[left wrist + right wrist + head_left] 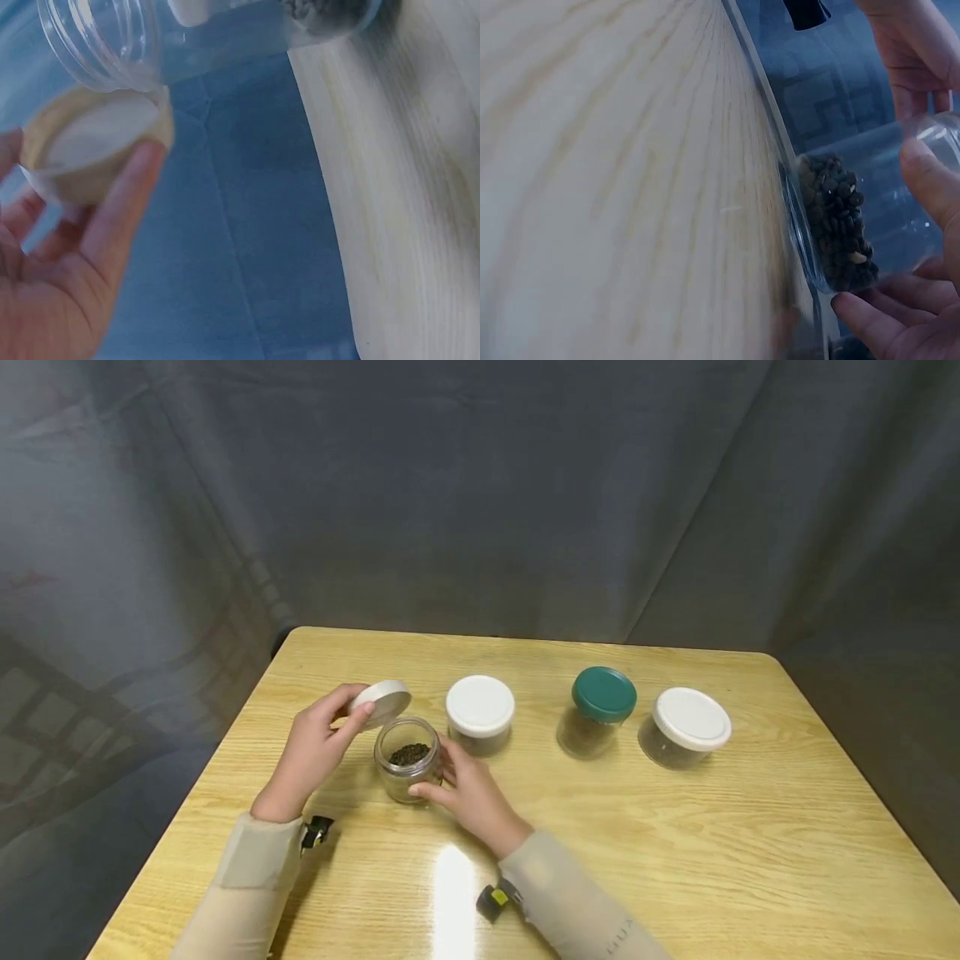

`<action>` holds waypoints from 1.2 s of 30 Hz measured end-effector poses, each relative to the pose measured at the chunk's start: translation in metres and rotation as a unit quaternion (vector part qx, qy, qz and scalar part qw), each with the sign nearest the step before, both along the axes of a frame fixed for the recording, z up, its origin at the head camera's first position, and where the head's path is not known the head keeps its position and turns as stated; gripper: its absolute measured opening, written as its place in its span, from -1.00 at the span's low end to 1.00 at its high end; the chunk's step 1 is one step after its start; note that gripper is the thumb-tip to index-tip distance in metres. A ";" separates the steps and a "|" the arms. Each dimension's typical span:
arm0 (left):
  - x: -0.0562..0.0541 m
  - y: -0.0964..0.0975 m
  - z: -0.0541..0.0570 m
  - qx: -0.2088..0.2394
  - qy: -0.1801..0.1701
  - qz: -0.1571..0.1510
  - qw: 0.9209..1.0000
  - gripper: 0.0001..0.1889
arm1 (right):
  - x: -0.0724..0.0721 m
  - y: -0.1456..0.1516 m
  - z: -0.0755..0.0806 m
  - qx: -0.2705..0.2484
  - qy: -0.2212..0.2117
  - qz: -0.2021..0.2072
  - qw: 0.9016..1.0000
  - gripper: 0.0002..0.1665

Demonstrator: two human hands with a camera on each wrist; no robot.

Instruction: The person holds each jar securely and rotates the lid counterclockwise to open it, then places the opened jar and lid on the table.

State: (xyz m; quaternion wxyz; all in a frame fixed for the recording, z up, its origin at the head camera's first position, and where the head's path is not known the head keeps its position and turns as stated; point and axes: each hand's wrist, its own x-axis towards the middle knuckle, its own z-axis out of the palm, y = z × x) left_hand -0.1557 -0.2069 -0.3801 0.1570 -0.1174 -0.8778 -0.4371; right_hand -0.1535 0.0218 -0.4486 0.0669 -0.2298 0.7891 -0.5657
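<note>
A clear jar [408, 781] with its mouth uncovered stands on the table, dark bean-like pieces [836, 225] lying at its bottom. My right hand [471, 795] grips the jar from its right side, thumb in front and fingers around the back. Just above and left of the rim, my left hand [313, 750] holds a white lid [386, 702] between thumb and fingers. The lid is tilted, and its hollow underside shows in the left wrist view, close to the threaded jar mouth [112, 45].
Right of the open jar stands a white-lidded jar [481, 708]. Farther right are a green-lidded jar [602, 697] and another white-lidded jar [690, 722]. The wooden table [675, 860] ends at a dark grey curtain [487, 502] behind.
</note>
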 end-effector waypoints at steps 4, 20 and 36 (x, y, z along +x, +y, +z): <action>-0.004 -0.005 -0.003 -0.005 -0.020 0.048 0.999 -0.65 | -0.003 -0.006 0.001 0.032 0.021 -0.010 0.999 0.00; -0.009 -0.037 -0.004 -0.082 -0.182 0.044 0.979 -0.48 | -0.021 -0.029 0.002 0.096 0.047 -0.067 0.992 0.00; -0.004 -0.043 -0.007 -0.044 -0.323 -0.115 0.938 -0.57 | -0.036 -0.040 0.001 0.112 0.059 -0.083 0.989 0.01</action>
